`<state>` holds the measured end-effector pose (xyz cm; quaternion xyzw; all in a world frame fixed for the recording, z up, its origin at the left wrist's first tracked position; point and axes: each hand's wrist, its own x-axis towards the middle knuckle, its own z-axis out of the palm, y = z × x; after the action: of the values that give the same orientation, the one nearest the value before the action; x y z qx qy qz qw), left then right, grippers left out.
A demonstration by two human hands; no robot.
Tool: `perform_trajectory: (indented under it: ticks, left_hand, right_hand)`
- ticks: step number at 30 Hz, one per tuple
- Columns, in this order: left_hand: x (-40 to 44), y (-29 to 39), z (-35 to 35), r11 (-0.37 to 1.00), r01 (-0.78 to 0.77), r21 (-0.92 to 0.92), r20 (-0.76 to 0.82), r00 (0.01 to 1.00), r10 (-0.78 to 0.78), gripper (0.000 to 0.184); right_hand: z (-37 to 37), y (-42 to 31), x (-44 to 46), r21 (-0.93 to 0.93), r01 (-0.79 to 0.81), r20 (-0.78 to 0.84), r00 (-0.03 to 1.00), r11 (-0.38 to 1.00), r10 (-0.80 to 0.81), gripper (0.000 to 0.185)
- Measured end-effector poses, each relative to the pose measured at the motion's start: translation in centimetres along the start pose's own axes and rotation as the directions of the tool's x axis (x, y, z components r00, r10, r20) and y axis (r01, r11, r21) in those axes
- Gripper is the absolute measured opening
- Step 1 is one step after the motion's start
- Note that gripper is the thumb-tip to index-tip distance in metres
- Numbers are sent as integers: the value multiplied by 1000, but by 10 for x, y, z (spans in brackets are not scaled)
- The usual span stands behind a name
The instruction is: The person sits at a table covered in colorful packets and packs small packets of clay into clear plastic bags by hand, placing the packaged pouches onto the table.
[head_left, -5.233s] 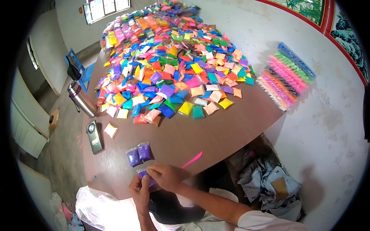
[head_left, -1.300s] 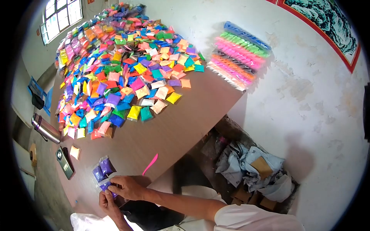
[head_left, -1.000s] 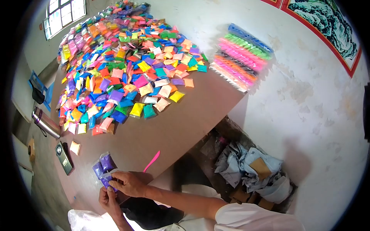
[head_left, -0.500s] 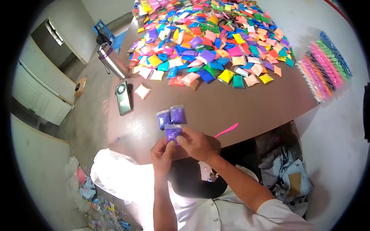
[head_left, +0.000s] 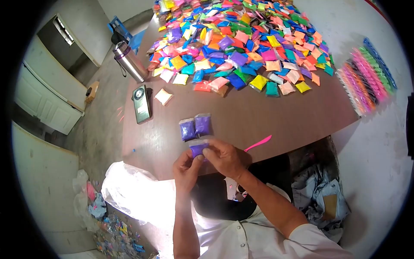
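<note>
A small purple packet (head_left: 197,148) in clear plastic is pinched between both hands at the near table edge. My left hand (head_left: 186,172) grips its lower left side, thumb on the front. My right hand (head_left: 225,159) closes on its right side, with the thumb also pressed to the front. Fingertips behind the packet are hidden. Just beyond lie two more purple packets, a left one (head_left: 187,129) and a right one (head_left: 202,124), side by side. A pink plastic knife (head_left: 258,143) rests to the right of my right hand.
A big heap of colourful packets (head_left: 241,47) covers the table's far part. A steel flask (head_left: 130,64), a phone-like device (head_left: 141,104) and a pale packet (head_left: 164,96) are on the left. Bundled coloured strips (head_left: 366,77) lie at right; a white plastic bag (head_left: 129,190) hangs below left.
Both hands still hold the same purple packet. It looks tilted and shorter now, with the thumbs pressed further up its front. The whole view has shifted slightly.
</note>
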<state>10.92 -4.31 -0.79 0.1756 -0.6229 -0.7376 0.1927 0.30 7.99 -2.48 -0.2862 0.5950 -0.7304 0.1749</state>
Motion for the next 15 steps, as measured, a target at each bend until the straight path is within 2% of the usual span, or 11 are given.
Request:
perform_trajectory:
  ticks: [4, 6, 10, 15]
  left_hand:
    - [0, -3, 2, 999, -42, -8, -8, 999, 42, 17]
    - [-1, 0, 1, 999, 1, 47, -13, 1000, -1, 17]
    - [-2, 6, 1, 998, 44, 46, -41, 998, -42, 15]
    - [-2, -5, -1, 998, -44, -41, -65, 997, 41, 13]
  right_hand:
    - [1, -3, 0, -5, -7, -5, 1000, 1000, 7, 20]
    - [2, 0, -1, 17, -22, -19, 1000, 1000, 22, 19]
    - [-2, -8, -1, -105, -5, 1, 1000, 995, 5, 18]
    - [-2, -12, -1, -184, 22, 25, 1000, 983, -17, 17]
